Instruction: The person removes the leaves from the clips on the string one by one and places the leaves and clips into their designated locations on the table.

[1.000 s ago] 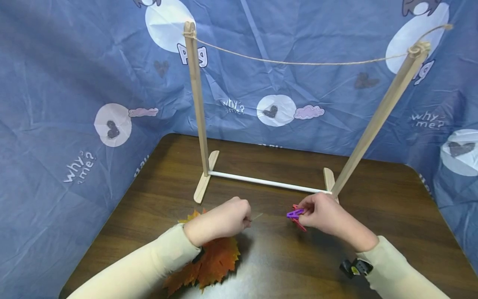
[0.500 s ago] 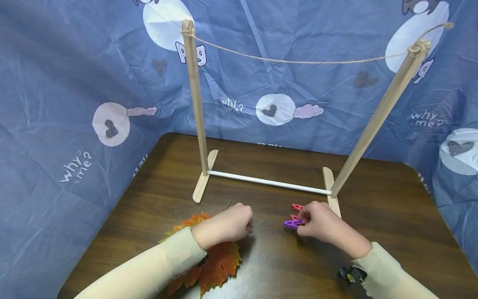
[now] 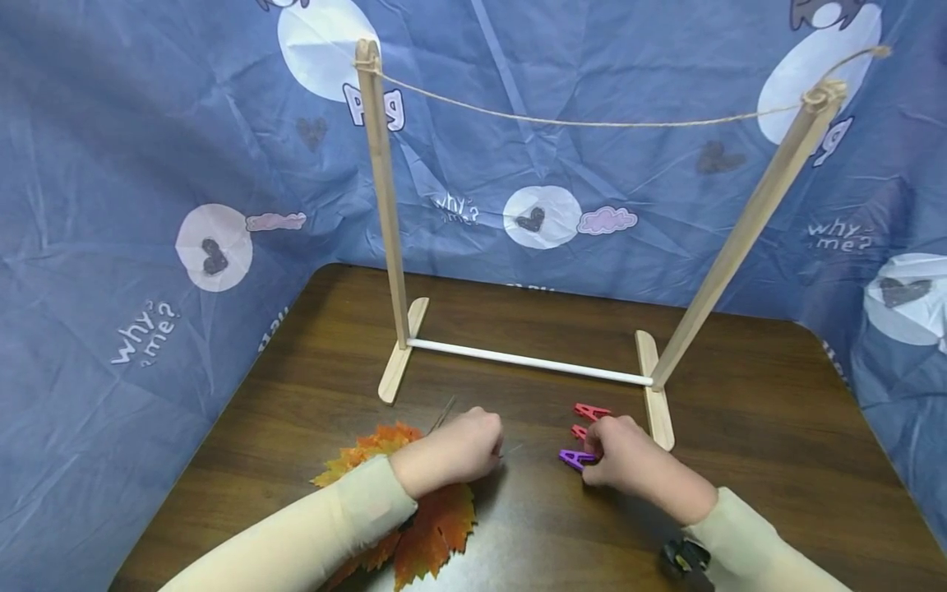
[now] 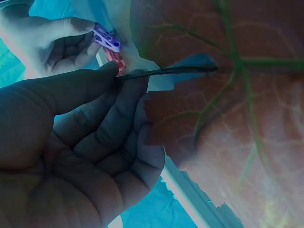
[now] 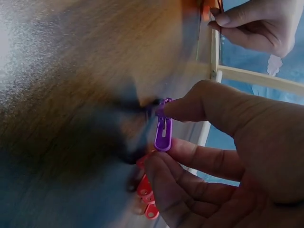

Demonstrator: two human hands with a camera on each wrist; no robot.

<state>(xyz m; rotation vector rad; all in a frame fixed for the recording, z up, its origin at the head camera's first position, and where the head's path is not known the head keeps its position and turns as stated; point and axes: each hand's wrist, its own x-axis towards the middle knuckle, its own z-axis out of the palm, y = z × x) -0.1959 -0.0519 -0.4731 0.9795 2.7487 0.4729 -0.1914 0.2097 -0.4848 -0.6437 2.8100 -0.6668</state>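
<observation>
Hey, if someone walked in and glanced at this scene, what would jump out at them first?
Probably the wooden stand at the back of the table, with twine strung between its two posts. In front of it, the left hand pinches a stem above the orange leaves. The right hand pinches a purple clothespin, with red clothespins lying just behind it.

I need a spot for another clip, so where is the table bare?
Bare wood lies behind the white crossbar, toward the blue backdrop, and right of the stand's right foot. It is crowded in front: leaves under the left hand, and red clips by the right hand holding the purple clip.
</observation>
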